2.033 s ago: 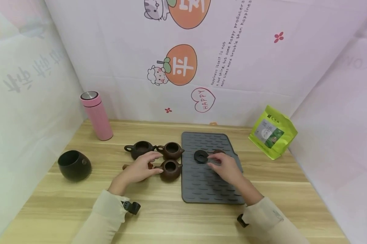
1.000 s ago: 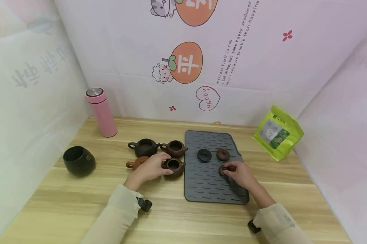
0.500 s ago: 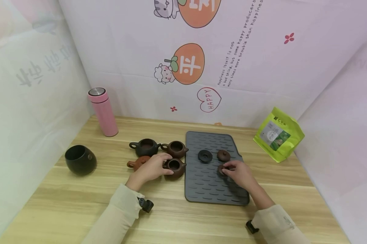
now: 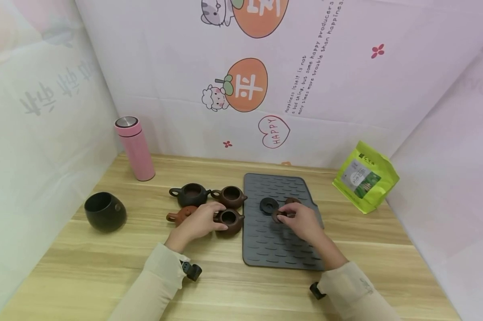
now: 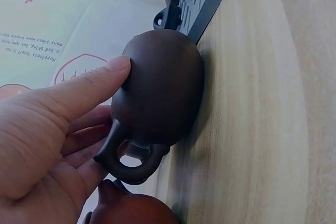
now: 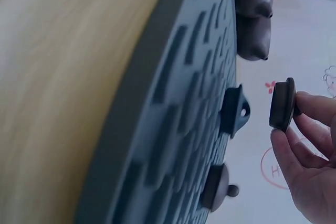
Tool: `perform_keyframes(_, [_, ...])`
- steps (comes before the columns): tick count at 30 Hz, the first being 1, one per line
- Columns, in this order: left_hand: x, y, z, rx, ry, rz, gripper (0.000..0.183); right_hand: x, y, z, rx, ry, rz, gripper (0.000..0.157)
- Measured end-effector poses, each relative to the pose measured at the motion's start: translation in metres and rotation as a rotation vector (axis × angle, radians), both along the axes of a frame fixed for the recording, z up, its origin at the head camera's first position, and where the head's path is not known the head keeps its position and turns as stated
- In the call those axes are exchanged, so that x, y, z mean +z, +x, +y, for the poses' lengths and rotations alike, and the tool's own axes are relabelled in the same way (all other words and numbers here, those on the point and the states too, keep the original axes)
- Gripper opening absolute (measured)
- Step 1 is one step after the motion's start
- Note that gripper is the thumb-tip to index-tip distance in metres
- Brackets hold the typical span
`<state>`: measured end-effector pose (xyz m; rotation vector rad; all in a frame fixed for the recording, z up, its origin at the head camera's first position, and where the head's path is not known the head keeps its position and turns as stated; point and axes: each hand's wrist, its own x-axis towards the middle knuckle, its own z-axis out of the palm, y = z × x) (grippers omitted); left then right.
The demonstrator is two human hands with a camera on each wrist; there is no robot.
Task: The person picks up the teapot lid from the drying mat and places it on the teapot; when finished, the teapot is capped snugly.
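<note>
My left hand [image 4: 199, 220] steadies a small brown lidless teapot [image 4: 232, 226] on the wooden table, thumb on its near side and fingers round the far side. In the left wrist view the teapot's handle [image 5: 134, 171] points back towards my palm. My right hand [image 4: 303, 221] pinches a small brown teapot lid [image 6: 282, 104] by its knob, raised above the grey ridged mat [image 4: 265, 249]. Beneath it on the mat lie a black lid [image 4: 269, 205] and another brown lid [image 6: 215, 188], which my right hand partly covers in the head view.
Behind the held teapot stand a black open teapot [image 4: 193, 195] and another brown open one [image 4: 230, 196]. An orange-brown teapot [image 4: 183, 215] is partly hidden by my left hand. Around them are a black cup [image 4: 105, 211], a pink flask [image 4: 136, 151] and a green pouch [image 4: 365, 177].
My right hand has gone from the black lid to a brown lid on the mat, then lifted it and carried it left. My left hand has closed in on the near brown teapot.
</note>
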<state>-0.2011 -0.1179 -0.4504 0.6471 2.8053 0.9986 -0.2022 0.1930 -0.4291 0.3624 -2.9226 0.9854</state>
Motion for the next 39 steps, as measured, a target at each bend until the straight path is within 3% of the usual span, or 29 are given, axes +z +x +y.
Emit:
perform_keyframes(18, [0.007, 0.001, 0.001, 0.021, 0.019, -0.017, 0.053, 0.018, -0.004, -0.059, 0.081, -0.083, -0.014, 0.017])
perform_keyframes(25, [0.005, 0.002, 0.003, 0.027, 0.018, -0.008, 0.052, 0.015, -0.005, -0.079, 0.099, -0.097, -0.021, 0.015])
perform_keyframes(39, [0.003, 0.0, 0.001, 0.02, 0.029, 0.002, 0.051, 0.006, 0.0, -0.116, 0.216, -0.08, -0.033, 0.014])
